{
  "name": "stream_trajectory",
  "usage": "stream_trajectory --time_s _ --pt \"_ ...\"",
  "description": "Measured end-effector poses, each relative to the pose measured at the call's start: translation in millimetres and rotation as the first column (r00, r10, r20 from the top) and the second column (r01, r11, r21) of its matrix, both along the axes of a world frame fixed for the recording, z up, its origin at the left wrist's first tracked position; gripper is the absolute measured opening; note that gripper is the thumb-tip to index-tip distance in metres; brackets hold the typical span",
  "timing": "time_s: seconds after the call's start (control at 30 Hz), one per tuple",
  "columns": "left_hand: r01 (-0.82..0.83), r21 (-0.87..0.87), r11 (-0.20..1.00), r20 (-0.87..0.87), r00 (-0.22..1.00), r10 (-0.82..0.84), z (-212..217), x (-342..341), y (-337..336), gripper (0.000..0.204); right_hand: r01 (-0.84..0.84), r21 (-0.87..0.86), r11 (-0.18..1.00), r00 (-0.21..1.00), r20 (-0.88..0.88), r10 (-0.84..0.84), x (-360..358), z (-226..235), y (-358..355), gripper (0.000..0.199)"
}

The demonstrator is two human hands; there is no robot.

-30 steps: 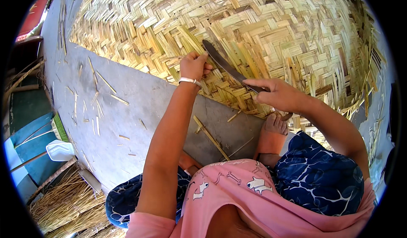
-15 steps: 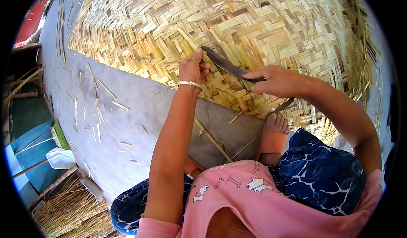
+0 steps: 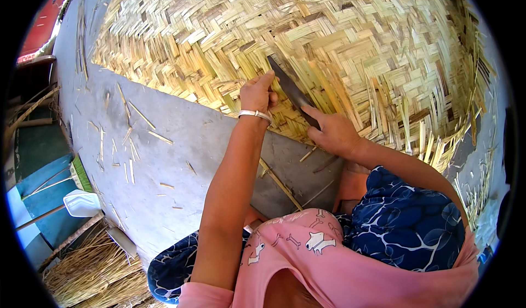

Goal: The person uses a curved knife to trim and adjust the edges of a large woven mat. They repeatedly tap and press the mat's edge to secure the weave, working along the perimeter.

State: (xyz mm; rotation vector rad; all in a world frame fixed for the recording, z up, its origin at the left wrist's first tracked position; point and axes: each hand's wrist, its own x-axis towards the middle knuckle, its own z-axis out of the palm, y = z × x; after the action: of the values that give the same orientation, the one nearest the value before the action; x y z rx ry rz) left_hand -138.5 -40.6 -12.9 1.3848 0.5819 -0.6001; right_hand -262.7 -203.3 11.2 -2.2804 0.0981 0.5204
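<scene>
A large woven bamboo mat (image 3: 339,39) lies on a grey concrete floor (image 3: 181,160). My right hand (image 3: 331,132) grips a long dark knife (image 3: 290,89), its blade lying across the mat's near edge and pointing up and left. My left hand (image 3: 256,93), with a silver bangle at the wrist, pinches a bamboo strip at the mat's edge, right beside the blade. I sit on the floor in a pink top and blue patterned trousers, one bare foot (image 3: 350,184) tucked under my right forearm.
Loose bamboo slivers (image 3: 126,138) are scattered over the concrete to the left. A long strip (image 3: 279,183) lies under my left forearm. A heap of straw-like fibres (image 3: 93,275) sits at lower left, beside a white scoop (image 3: 82,203) and blue-green boards (image 3: 44,198).
The knife blade has swung from flatter to steeper, tip now higher on the mat. My right hand has drawn back toward me and left. The view has shifted slightly.
</scene>
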Motion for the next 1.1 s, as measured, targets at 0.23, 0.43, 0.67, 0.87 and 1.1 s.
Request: stream_trajectory --time_s 0.23,0.43,0.67,0.87,1.1 --pt "-0.138 -0.065 0.988 -0.227 0.966 0.12 3.7 -5.5 -5.5 0.02 -0.059 -0.024 0.998 0.997 0.04 0.06 17.1 -2.6 -1.2 0.054" --pt "-0.01 0.227 0.974 -0.135 0.99 0.042 -13.0 26.1 -14.0 0.019 -0.09 -0.037 0.995 0.994 0.055 0.092 20.1 7.0 -4.6 0.053" --pt "0.063 0.093 0.994 -0.059 0.997 -0.058 -15.2 23.1 -2.8 0.023 -0.085 -0.063 0.994 0.996 0.018 0.087 13.8 12.2 -8.6 0.052" --pt "0.107 0.123 0.987 -0.042 0.994 -0.103 -21.6 22.5 1.2 0.026 -0.051 -0.066 0.997 0.997 0.049 0.054 1.3 -0.3 -0.7 0.051" --pt "0.089 0.19 0.978 -0.025 0.996 -0.086 -28.5 26.3 -9.6 0.026 -0.163 -0.245 0.956 0.979 0.083 0.188 10.0 -4.9 -6.6 0.051"
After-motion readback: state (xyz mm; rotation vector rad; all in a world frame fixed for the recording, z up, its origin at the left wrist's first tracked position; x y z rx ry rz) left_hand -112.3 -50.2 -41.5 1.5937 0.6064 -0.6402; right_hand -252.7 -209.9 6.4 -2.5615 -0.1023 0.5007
